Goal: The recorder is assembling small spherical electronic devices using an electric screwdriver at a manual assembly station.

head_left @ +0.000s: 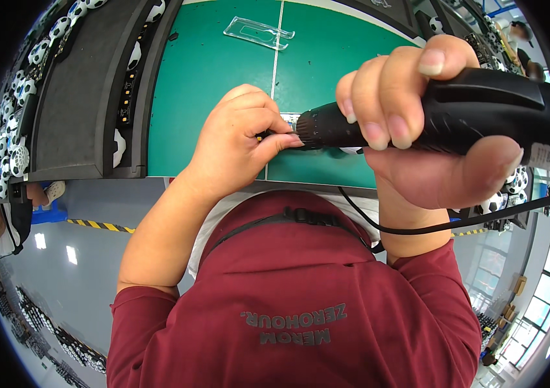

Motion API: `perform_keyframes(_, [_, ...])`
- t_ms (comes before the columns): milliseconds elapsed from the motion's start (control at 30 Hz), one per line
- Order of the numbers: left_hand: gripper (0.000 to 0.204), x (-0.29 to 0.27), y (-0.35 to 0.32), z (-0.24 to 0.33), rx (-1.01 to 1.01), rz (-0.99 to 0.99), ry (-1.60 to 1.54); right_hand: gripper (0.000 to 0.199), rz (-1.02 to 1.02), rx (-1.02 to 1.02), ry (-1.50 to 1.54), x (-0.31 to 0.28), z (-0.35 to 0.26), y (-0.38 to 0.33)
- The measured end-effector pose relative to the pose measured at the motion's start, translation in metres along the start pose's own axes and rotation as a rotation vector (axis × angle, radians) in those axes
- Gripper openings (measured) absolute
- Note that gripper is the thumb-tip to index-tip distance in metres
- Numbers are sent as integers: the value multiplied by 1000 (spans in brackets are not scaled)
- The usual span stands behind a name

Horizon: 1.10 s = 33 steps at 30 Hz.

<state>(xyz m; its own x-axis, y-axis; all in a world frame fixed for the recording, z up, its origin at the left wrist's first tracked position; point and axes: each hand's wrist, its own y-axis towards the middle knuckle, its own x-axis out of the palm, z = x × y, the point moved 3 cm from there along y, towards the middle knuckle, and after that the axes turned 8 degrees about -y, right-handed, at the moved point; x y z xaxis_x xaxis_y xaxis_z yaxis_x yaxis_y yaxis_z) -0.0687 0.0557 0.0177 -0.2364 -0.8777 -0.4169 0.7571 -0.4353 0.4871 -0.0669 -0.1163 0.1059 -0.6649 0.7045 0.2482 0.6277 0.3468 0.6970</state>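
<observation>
My right hand point(411, 110) is wrapped round a thick black corded tool point(495, 107), which looks like an electric screwdriver with a ribbed collar. The tool lies nearly level, its nose pointing left. Close to that nose, my left hand point(239, 139) is closed, thumb and fingertips pinched together. A dark bit with yellow shows by the left fingers, but most of what they hold is hidden. Just behind the fingertips, a small pale, shiny piece point(290, 119) shows beside the collar. Both hands are over the near edge of the green table mat point(204, 71).
A clear plastic bracket point(259, 32) lies far on the mat. To the left stand dark trays point(84, 97) with a black strip bearing yellow squares point(128, 97) and several football-patterned pieces point(19, 158). A black cable point(456, 226) loops below my right hand. Another person point(3, 220) is at far left.
</observation>
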Motion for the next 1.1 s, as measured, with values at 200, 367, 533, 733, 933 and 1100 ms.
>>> perform_keyframes(200, [30,-4,-6,-2,-75,56,157,62,133,49,-203,-16,-3,-4])
perform_keyframes(367, [39,-12,-18,-12,-142,-23,227,54,176,117,-389,-25,3,-4])
perform_keyframes(533, [39,-11,-17,-16,-171,-74,241,51,204,159,-493,-21,10,-5])
perform_keyframes(733, [38,-10,-15,-18,-180,-85,243,39,201,138,-324,-29,27,0])
perform_keyframes(933, [38,-11,-15,-21,-153,-67,234,37,200,180,-372,-32,34,5])
perform_keyframes(1100, [42,-12,-16,-20,-222,-90,232,53,117,313,-467,-43,26,7])
